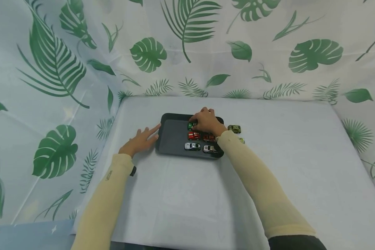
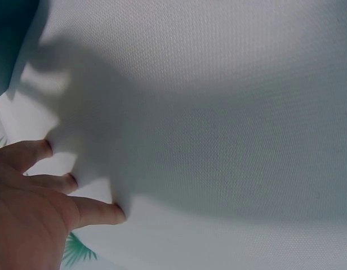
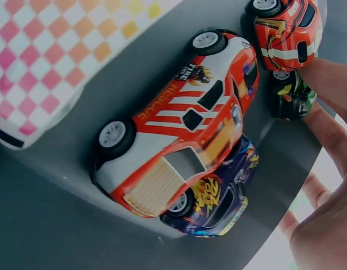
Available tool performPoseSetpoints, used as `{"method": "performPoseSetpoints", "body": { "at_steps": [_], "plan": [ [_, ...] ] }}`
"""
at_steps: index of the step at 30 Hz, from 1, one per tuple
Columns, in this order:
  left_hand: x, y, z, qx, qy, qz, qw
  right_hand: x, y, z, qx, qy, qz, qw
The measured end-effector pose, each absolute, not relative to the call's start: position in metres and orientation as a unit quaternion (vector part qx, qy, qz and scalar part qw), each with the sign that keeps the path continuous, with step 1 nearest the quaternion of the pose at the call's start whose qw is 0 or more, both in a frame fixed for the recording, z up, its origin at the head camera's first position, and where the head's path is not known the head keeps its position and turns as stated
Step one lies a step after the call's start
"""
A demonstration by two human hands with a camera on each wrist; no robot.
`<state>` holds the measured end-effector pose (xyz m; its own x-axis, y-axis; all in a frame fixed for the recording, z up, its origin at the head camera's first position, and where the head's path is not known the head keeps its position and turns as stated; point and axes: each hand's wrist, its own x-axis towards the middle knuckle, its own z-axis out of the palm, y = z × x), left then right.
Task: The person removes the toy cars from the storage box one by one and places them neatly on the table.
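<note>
A dark grey tray (image 1: 172, 139) lies on the white-covered table with several toy cars in its right half. My right hand (image 1: 206, 121) reaches over it and pinches a small green toy car (image 1: 191, 126) at the tray's far side; the right wrist view shows this car (image 3: 294, 101) at the fingers. Nearer me are a red car with white stripes (image 1: 193, 135), an orange-red car (image 1: 209, 138) and two silver-white cars, left (image 1: 192, 146) and right (image 1: 209, 149). With fingers spread, my left hand (image 1: 140, 141) touches the tray's left edge. A dark blue car (image 3: 218, 208) shows only in the right wrist view.
Right of the tray, a camouflage-green car (image 1: 234, 128) stands on the table (image 1: 287, 146). Close to it, a yellow-green car (image 1: 242, 140) is partly hidden by my right forearm. Leaf-print cloth (image 1: 200, 73) hangs behind the table and at both sides.
</note>
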<state>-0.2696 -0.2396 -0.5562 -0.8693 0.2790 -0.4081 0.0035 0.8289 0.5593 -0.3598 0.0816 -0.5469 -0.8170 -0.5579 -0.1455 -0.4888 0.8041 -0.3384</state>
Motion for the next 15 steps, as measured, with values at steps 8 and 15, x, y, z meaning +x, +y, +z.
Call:
{"method": "performPoseSetpoints", "body": {
  "at_steps": [8,15],
  "plan": [
    [-0.2707,-0.2405,-0.5547,0.074,0.923,0.285,0.247,-0.3597,0.0795,-0.5467,-0.279,0.943,-0.142,0.112],
    [-0.2705,-0.2406,-0.5563,0.074,0.923,0.283,0.25,-0.3578,0.0824,-0.5487,-0.276,0.942,-0.159,0.107]
  ]
}}
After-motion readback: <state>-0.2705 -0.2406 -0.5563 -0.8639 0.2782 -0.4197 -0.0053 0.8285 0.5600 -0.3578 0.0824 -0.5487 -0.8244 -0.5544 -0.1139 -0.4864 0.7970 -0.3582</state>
